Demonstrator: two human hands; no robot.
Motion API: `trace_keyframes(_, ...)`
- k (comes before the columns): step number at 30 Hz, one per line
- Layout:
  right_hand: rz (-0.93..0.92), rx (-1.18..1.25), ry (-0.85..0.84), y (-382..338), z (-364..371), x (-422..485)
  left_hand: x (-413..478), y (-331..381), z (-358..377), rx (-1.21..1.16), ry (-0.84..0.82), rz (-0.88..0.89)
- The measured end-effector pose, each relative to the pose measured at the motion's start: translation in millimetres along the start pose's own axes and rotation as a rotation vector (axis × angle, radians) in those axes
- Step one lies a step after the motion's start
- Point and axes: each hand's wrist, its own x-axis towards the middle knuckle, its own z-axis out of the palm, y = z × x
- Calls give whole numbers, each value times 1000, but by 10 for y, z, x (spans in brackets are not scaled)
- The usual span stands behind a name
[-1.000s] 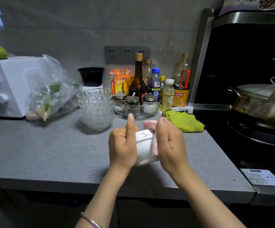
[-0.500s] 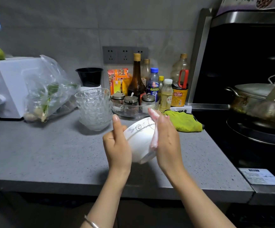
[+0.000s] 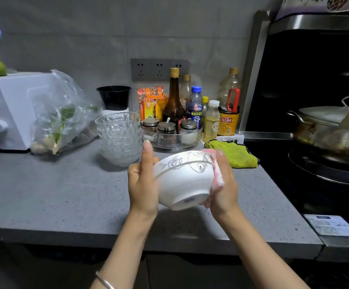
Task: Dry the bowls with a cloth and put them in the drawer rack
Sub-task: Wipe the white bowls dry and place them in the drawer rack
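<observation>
A white bowl (image 3: 185, 180) with a grey scroll pattern near its rim hangs above the grey counter (image 3: 65, 197), tilted so its foot faces me. My left hand (image 3: 143, 180) grips its left side, thumb pointing up. My right hand (image 3: 223, 184) presses a pink-and-white cloth (image 3: 217, 174) against the bowl's right wall and curls round it. A stack of clear glass bowls (image 3: 119, 138) stands on the counter behind my left hand. No drawer rack is in view.
A green rag (image 3: 234, 153) lies right of the bowl. A glass tray of spice jars (image 3: 171, 134) and several bottles (image 3: 174, 101) stand at the back. A bag of greens (image 3: 61, 117) leans on a white appliance (image 3: 8, 109). A lidded pot (image 3: 332, 126) sits on the stove.
The bowl has turned from edge-on between my hands to showing its side and foot. My hands have spread apart, and the cloth has moved to the bowl's right outer wall.
</observation>
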Motion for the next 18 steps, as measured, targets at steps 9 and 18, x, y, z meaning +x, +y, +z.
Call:
trace_keyframes(9,-459,-42,-84,-51,-68,22,77,51,-180,448,-325,-102)
trace_keyframes(18,-940,-528,-213,-16,-210,58,27,126,-279,-94,-462,-783)
